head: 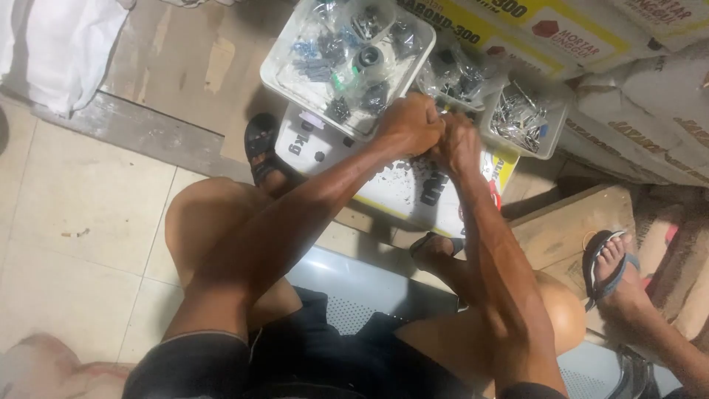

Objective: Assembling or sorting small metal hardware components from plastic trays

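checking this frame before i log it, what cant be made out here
- Head view: whatever the left hand and right hand pinch is hidden by their closed fingers.
- Parts in the white tray: blurred, too small to identify.
- Another person's sandalled foot: the rest cut off by the right edge.

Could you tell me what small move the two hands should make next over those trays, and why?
Probably ease the hands apart a little. The left hand and right hand press together in closed fists, hiding whatever small part they hold, above the white box between the bagged-parts tray and the screw tray.
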